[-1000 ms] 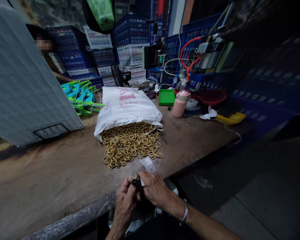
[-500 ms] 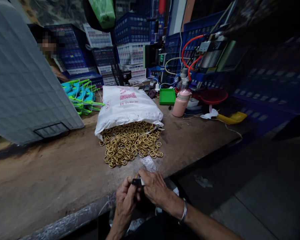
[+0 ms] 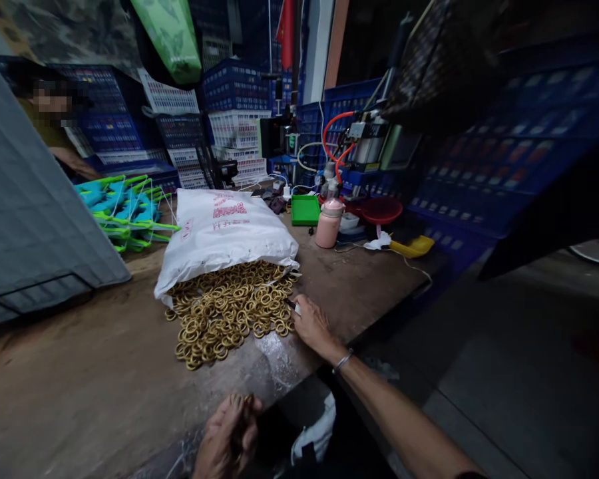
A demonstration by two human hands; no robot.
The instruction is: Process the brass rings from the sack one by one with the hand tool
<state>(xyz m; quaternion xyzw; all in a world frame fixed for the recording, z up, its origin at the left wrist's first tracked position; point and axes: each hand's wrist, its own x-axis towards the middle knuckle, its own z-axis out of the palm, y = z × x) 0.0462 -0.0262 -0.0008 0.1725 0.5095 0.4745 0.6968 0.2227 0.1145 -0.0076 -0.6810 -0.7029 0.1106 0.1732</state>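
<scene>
A white sack [image 3: 224,229] lies on the brown worktable [image 3: 80,372], and several gold rings [image 3: 224,309] spill from its open mouth. My right hand [image 3: 310,324] is stretched out to the right edge of the ring pile, its fingers pinched on a small dark piece that I cannot make out. It wears a silver bangle at the wrist. My left hand [image 3: 228,436] stays low at the table's near edge, curled around what looks like a gold ring.
A grey panel [image 3: 24,219] leans at the left. Blue and green plastic parts [image 3: 124,209] lie behind the sack. A pink bottle [image 3: 328,223], green tray [image 3: 305,209], red bowl [image 3: 381,209] and yellow scoop [image 3: 414,247] stand at the far right. Another person [image 3: 54,126] sits far left.
My hands were together at the table's near edge on a small dark piece. Now the right hand has reached forward to the ring pile, while the left stays low. The view has shifted.
</scene>
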